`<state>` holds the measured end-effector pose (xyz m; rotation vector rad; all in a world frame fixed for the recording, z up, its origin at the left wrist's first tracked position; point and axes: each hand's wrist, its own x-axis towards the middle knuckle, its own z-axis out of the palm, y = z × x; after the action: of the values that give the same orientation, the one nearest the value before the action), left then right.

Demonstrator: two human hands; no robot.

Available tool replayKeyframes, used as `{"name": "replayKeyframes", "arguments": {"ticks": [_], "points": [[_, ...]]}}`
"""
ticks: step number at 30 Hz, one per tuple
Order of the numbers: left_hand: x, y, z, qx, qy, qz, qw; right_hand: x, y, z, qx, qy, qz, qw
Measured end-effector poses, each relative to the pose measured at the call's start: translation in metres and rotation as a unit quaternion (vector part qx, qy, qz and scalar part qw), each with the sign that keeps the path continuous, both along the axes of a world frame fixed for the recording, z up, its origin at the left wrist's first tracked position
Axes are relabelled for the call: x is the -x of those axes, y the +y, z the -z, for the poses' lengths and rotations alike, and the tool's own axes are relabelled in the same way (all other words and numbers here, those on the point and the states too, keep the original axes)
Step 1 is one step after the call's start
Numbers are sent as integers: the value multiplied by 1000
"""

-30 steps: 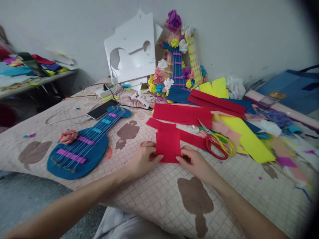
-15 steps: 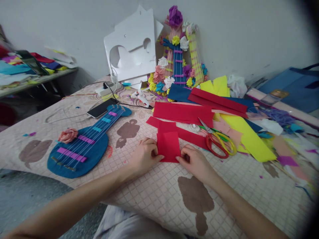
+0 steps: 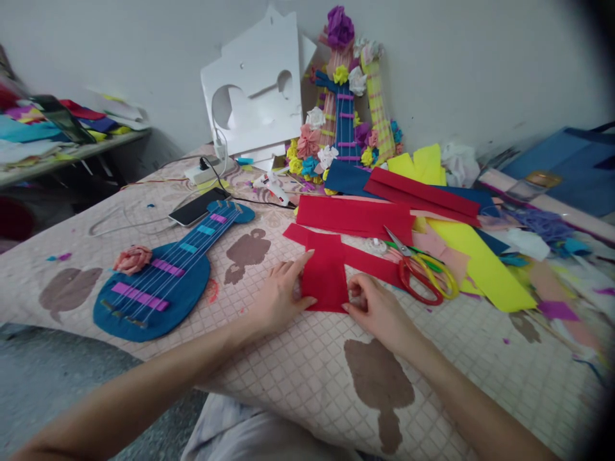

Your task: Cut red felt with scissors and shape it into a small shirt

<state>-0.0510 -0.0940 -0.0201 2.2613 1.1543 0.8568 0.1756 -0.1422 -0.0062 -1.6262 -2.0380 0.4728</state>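
Observation:
A small red felt piece (image 3: 325, 278) lies folded on the checked cloth in front of me. My left hand (image 3: 281, 293) rests at its left edge, thumb on the lower corner and forefinger stretched up along the side. My right hand (image 3: 377, 309) is curled at the lower right corner, pinching the felt between thumb and fingers. Longer red felt strips (image 3: 353, 218) lie just behind the piece.
Red-and-yellow scissors (image 3: 423, 275) lie right of my hands. A blue felt guitar (image 3: 158, 282) with a pink rose lies to the left, a phone (image 3: 198, 207) and a glue gun (image 3: 271, 186) behind it. Yellow felt (image 3: 475, 262), flower-decorated guitars (image 3: 343, 115) and white card (image 3: 254, 89) stand further back.
My left forefinger has straightened and slid up the felt's left edge. The felt piece has flattened a little. My right hand has stayed at the lower right corner.

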Motion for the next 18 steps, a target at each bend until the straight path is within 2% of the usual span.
{"name": "replayKeyframes", "arguments": {"ticks": [6,11,14,18], "points": [[1,4,0,5,13,25,1000,3,-2,-3,-6,0,1,1000],[0,6,-1,22,-48,43,998,1,3,-1,23,95,43,994],[-1,3,-3,86,-137,53,985,-2,5,0,59,195,52,978],[0,-3,-6,175,-197,93,960,-5,6,-3,137,285,17,948]]}}
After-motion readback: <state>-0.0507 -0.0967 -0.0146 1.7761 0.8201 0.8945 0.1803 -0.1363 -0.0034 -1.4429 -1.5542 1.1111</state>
